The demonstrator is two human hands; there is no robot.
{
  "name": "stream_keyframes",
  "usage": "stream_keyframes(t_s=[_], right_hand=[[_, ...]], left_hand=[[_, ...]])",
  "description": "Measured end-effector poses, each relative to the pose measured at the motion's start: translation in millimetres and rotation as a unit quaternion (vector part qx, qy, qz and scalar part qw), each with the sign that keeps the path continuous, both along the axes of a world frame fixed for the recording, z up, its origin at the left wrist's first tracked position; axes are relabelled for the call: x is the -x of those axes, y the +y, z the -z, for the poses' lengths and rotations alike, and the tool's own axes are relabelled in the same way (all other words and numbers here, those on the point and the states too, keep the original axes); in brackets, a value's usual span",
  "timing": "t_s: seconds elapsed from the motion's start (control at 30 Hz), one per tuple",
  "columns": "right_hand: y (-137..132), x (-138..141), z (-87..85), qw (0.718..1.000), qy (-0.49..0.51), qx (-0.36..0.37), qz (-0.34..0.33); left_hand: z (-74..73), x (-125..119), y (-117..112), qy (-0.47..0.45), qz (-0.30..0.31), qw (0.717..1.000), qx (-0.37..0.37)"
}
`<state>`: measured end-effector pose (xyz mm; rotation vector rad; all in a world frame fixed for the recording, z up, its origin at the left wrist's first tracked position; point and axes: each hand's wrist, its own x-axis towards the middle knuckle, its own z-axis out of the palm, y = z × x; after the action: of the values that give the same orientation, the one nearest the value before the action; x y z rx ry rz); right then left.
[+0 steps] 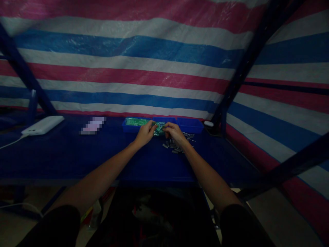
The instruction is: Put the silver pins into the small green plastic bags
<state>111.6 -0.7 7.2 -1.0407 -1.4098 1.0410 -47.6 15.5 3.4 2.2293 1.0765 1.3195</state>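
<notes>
Between my two hands is a clear plastic bag [159, 129] with small green pieces in it, in front of the blue trays. My left hand [146, 132] pinches the bag's left side. On its right side, the fingers of my right hand [174, 131] are closed on the bag too. Behind my left hand, a blue tray [128, 129] holds more green items in shiny plastic. A loose pile of small metal parts [176, 147] lies on the blue table just below my right hand, some thin and long. My right wrist hides part of that pile.
Two more blue tray sections, one of them a blue tray [191, 126], stand at the back. A white power bank [43, 125] with a cable and a blurred-out flat item [93, 125] lie left. A small white case [208, 123] sits right, beside a blue metal post [223, 120].
</notes>
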Motion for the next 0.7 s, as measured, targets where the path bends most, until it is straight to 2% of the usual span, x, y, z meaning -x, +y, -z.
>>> stream_keyframes(t_s=[0.27, 0.4, 0.53, 0.63, 0.7], right_hand=[[-1.9, -0.3, -2.4, 1.000, -0.011, -0.005, 0.014], [-1.7, -2.0, -4.8, 0.999, 0.007, 0.043, 0.029], [-4.0, -0.7, -7.2, 0.997, 0.031, 0.077, 0.010], [-4.7, -1.0, -8.4, 0.996, 0.053, 0.063, 0.021], [-3.0, -2.6, -8.7, 0.995, 0.075, 0.038, 0.051]], left_hand=[[0.6, -1.3, -1.5, 0.004, 0.015, 1.000, -0.007], [1.9, -2.2, -3.0, 0.013, 0.006, 1.000, -0.008], [1.0, -0.2, -1.6, 0.031, -0.007, 0.999, -0.030], [-1.0, 1.0, -0.6, 0.046, 0.006, 0.997, -0.059], [-2.0, 0.8, -1.2, 0.046, 0.023, 0.996, -0.078]])
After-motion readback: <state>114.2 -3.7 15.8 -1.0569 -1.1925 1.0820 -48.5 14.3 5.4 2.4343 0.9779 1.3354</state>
